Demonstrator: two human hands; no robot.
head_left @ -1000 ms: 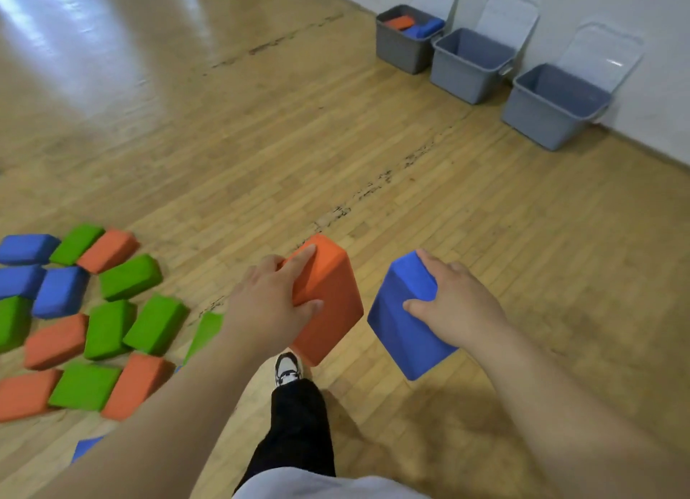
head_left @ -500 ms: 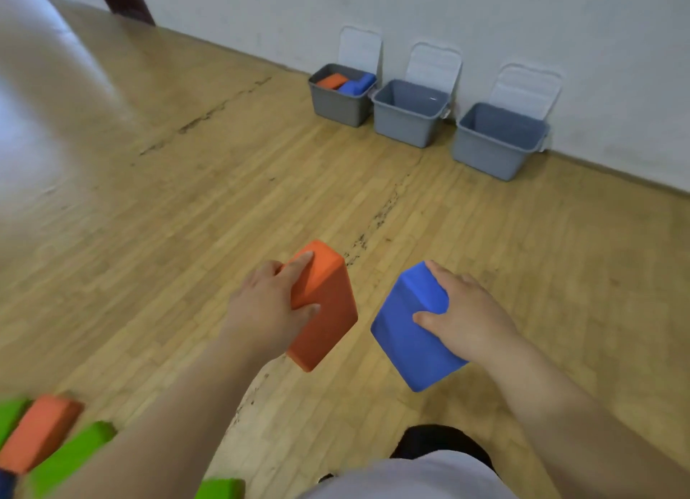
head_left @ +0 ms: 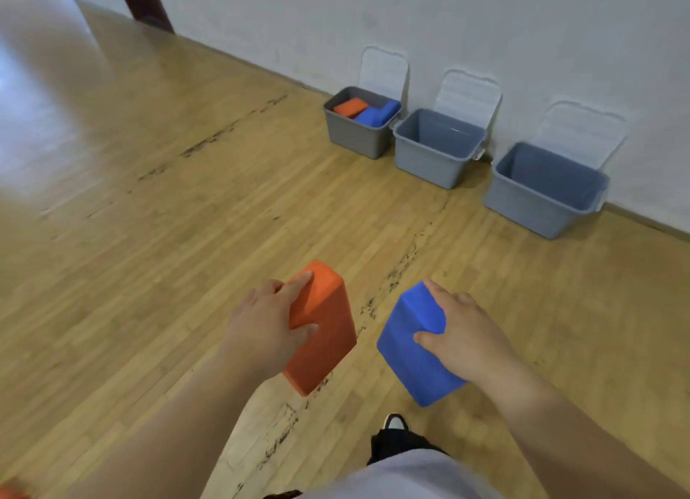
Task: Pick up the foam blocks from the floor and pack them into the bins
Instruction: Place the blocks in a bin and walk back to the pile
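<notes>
Nearest, one shoe [head_left: 395, 422] on the floor [head_left: 149, 274], well short of the middle bin [head_left: 429, 158]. Next, two hands, apart from each other and also well short of that bin, each clamped on one foam block. Left hand [head_left: 265, 326] with thumb and fingers round an orange block [head_left: 325, 349]. Right hand [head_left: 466, 338] likewise round a blue block [head_left: 410, 364]. Both blocks tilted, off the floor. Farther on, three open bins in a row: left bin [head_left: 354, 136] just left of the middle bin, right bin [head_left: 534, 207] just right of it. Three lids [head_left: 384, 69] upright behind them, one each. In the left bin, one packed orange block [head_left: 350, 107] and packed blue blocks [head_left: 377, 114], seemingly two.
</notes>
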